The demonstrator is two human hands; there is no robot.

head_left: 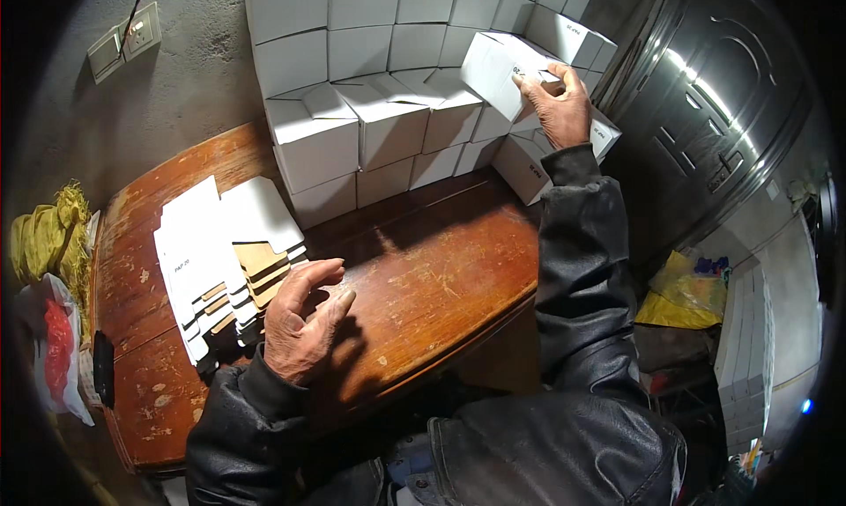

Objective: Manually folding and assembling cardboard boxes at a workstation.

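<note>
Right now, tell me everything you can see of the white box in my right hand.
The white box has flat sides and straight edges and looks like thin cardboard, with small dark print on one side. It appears closed and sits tilted. Your right hand pinches its right side between thumb and fingers. It shows against the stacked white boxes, toward their right end; whether it touches them is unclear.

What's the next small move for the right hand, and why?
Probably settle the tilted white cardboard box squarely among the stacked white cardboard boxes: the right hand grips its near end, and it's askew to their rows. Whether it already touches them, I can't tell.
</note>
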